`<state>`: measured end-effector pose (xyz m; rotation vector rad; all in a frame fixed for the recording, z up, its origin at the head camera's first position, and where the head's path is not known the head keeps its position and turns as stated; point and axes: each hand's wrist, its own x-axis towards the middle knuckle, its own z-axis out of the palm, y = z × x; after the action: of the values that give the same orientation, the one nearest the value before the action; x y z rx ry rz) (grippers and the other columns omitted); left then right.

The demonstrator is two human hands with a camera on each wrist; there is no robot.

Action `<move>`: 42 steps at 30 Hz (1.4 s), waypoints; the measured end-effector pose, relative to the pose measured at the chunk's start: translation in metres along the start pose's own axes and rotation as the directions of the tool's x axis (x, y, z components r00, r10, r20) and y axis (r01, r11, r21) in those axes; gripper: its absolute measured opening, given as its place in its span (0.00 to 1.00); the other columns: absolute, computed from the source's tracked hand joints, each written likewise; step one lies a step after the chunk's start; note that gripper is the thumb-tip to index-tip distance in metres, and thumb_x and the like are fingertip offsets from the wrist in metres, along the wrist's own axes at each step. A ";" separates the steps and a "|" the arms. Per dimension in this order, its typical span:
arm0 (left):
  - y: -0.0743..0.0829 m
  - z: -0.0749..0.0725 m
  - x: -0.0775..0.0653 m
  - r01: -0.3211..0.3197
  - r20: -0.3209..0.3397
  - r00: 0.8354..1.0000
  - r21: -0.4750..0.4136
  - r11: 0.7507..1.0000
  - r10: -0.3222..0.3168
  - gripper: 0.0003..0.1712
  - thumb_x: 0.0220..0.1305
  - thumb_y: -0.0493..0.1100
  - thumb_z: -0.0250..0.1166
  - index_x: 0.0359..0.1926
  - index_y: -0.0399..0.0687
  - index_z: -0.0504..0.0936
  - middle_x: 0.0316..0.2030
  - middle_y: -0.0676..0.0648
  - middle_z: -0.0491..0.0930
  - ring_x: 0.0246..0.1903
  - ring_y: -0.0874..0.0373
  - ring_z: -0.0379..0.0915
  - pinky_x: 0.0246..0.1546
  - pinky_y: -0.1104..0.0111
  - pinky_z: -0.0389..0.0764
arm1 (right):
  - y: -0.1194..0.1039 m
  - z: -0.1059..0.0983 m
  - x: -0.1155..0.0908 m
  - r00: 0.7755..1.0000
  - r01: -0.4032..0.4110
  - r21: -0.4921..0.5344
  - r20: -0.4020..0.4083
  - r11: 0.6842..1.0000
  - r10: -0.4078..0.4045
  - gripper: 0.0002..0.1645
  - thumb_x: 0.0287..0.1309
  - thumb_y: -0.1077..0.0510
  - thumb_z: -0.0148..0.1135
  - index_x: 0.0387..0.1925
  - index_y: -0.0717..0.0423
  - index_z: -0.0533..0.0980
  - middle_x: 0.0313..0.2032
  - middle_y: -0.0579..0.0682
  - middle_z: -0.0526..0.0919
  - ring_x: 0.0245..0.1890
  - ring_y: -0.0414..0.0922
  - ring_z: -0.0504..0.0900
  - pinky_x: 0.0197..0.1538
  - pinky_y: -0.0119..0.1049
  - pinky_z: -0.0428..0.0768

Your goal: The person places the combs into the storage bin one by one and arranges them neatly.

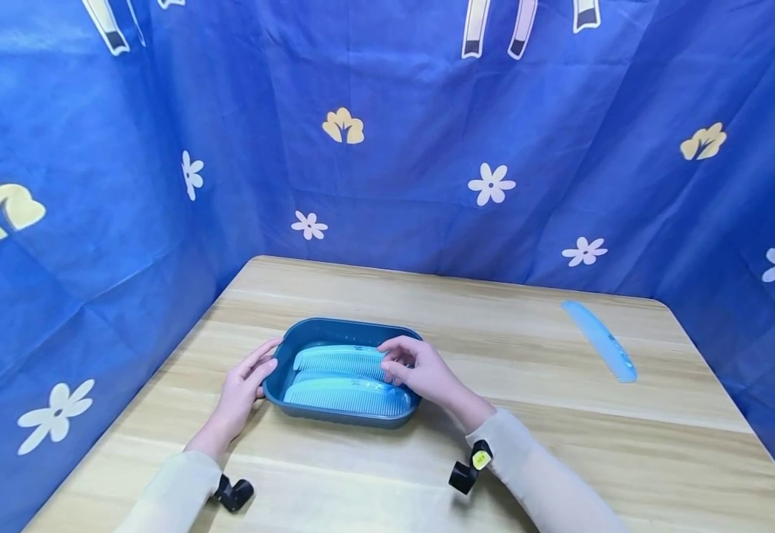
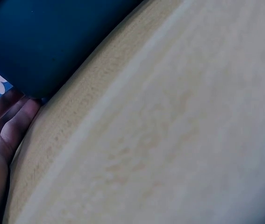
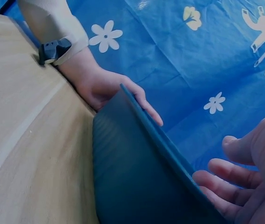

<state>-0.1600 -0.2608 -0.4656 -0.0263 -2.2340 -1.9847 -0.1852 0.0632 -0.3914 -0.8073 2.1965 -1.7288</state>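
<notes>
A dark blue plastic basin (image 1: pixel 354 420) sits on the table with light blue combs inside. One comb (image 1: pixel 337 361) lies toward the far side and another comb (image 1: pixel 343 397) toward the near side, both lengthwise. My left hand (image 1: pixel 243 389) grips the basin's left end, thumb at the rim and other fingers along the outer wall. Over the basin's right part is my right hand (image 1: pixel 423 370), its loosely bent fingers at the right end of the far comb. The right wrist view shows the thumb apart from the fingers of that hand (image 3: pixel 249 172), nothing visible between them.
Another light blue comb (image 1: pixel 600 342) lies alone on the right part of the wooden table (image 1: pixel 494 318). A blue curtain (image 1: pixel 414 178) printed with flowers and trees surrounds the back and sides. Each wrist carries a small black camera (image 1: pixel 470 468).
</notes>
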 end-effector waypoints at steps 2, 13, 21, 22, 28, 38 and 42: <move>0.000 0.000 0.000 0.001 -0.001 1.000 0.001 1.000 -0.001 0.27 0.69 0.47 0.54 0.66 0.46 0.66 0.49 0.41 0.69 0.36 0.62 0.75 0.29 0.68 0.81 | -0.008 -0.003 -0.004 1.000 0.000 0.041 -0.012 0.999 0.000 0.15 0.61 0.67 0.56 0.50 0.67 0.73 0.35 0.68 0.77 0.34 0.67 0.76 0.38 0.58 0.77; -0.001 -0.001 0.001 -0.009 -0.006 1.000 -0.001 1.000 0.009 0.26 0.69 0.47 0.54 0.66 0.46 0.66 0.49 0.42 0.69 0.36 0.63 0.74 0.28 0.69 0.81 | -0.020 -0.019 -0.009 0.997 -0.022 0.056 -0.072 0.998 0.026 0.15 0.61 0.66 0.56 0.50 0.69 0.72 0.39 0.68 0.77 0.36 0.66 0.77 0.42 0.60 0.76; 0.000 -0.002 0.001 -0.008 -0.002 1.000 0.019 1.000 0.008 0.27 0.69 0.48 0.54 0.66 0.48 0.65 0.51 0.40 0.67 0.37 0.63 0.74 0.29 0.70 0.81 | -0.018 -0.033 -0.014 0.989 -0.028 0.034 -0.143 0.999 0.032 0.16 0.61 0.67 0.56 0.50 0.71 0.72 0.38 0.65 0.78 0.35 0.64 0.79 0.39 0.55 0.79; 0.000 -0.002 0.001 -0.008 -0.001 1.000 0.022 1.000 0.008 0.27 0.69 0.48 0.54 0.66 0.48 0.65 0.51 0.40 0.67 0.38 0.63 0.74 0.30 0.69 0.81 | -0.018 -0.034 -0.014 0.989 -0.025 0.039 -0.146 0.999 0.031 0.16 0.61 0.67 0.56 0.50 0.72 0.72 0.37 0.65 0.78 0.35 0.65 0.78 0.39 0.56 0.78; 0.000 -0.001 0.000 -0.007 0.002 1.000 0.030 1.000 0.007 0.27 0.69 0.49 0.54 0.66 0.48 0.65 0.50 0.42 0.68 0.39 0.63 0.74 0.30 0.69 0.81 | 0.001 -0.047 -0.016 0.982 -0.030 0.037 -0.185 0.999 0.036 0.18 0.60 0.66 0.57 0.51 0.73 0.71 0.37 0.62 0.78 0.34 0.62 0.79 0.36 0.49 0.80; -0.001 -0.002 -0.001 -0.014 0.005 1.000 0.016 1.000 0.014 0.27 0.69 0.48 0.54 0.66 0.47 0.65 0.47 0.45 0.71 0.37 0.63 0.74 0.29 0.69 0.81 | 0.042 -0.072 -0.019 0.950 -0.076 0.026 -0.301 0.997 0.081 0.20 0.59 0.63 0.60 0.53 0.66 0.72 0.37 0.58 0.77 0.30 0.51 0.81 0.30 0.38 0.80; -0.001 -0.001 -0.001 -0.014 0.007 1.000 0.014 1.000 0.014 0.27 0.69 0.48 0.54 0.66 0.46 0.65 0.46 0.46 0.72 0.37 0.63 0.75 0.29 0.69 0.81 | 0.051 -0.081 -0.026 0.941 -0.093 0.002 -0.326 0.996 0.088 0.19 0.59 0.63 0.60 0.52 0.65 0.72 0.36 0.57 0.77 0.28 0.48 0.81 0.30 0.42 0.81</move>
<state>-0.1589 -0.2622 -0.4663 -0.0474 -2.2458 -1.9646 -0.2181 0.1513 -0.4211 -0.4370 2.4092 -1.9177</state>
